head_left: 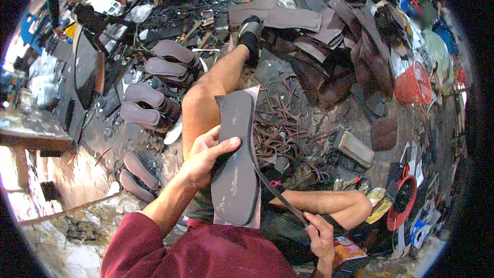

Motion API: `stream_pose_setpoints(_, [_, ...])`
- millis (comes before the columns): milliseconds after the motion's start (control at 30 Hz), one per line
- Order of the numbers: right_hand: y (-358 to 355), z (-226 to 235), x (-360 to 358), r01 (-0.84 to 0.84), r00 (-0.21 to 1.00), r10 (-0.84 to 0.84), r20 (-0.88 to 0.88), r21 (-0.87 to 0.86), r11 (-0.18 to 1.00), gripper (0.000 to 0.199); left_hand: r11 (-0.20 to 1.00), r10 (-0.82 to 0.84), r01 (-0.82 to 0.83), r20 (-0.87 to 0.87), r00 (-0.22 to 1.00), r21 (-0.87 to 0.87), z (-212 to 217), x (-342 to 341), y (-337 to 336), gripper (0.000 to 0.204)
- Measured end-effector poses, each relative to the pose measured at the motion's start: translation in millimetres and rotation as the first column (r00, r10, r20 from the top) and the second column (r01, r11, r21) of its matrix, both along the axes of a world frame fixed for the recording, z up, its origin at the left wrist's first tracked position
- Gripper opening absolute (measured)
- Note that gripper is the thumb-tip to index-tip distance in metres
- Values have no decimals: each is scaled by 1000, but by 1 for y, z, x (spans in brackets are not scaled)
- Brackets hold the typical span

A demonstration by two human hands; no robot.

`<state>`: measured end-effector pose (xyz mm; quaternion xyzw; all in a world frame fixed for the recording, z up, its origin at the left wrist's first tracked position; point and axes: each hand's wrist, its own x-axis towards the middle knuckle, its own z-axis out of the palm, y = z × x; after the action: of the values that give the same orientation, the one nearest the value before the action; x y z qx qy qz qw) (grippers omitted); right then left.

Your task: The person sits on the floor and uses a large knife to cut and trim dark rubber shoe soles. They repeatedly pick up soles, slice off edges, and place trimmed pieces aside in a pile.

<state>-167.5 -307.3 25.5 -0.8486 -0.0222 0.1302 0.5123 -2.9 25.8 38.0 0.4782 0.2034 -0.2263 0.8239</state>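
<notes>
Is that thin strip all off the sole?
The strip looks partly off: its lower part reaches the right hand, its upper part meets the edge of the sole.

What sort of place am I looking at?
Probably a footwear workshop: paired grey soles lie at left, narrow brown strips sit in a tangled heap, and the left hand grips a dark sole-shaped piece.
</notes>
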Motion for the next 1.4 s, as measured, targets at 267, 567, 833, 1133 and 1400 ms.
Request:
stream_pose_setpoints(267, [45,-36,41,14,990,-16,141,16,1000,33,999,-2,-1,67,998,49,-12,-1,-7,49])
stream_pose_setpoints(567, [148,-54,142,214,922,-253,293,158,964,46,976,-10,-29,179,984,214,-5,-4,-20,55])
stream_pose_setpoints(833, [140,-58,80,139,909,-116,400,-30,990,42,993,83,-89,-85,993,-72,9,0,15,28])
stream_pose_setpoints(1133, [100,-63,44,86,961,-51,273,-118,989,33,998,-56,55,-38,998,-37,2,-1,18,32])
stream_pose_setpoints(1400, [79,3,175,-337,915,370,162,-199,920,40,957,-227,239,-88,970,163,3,8,17,21])
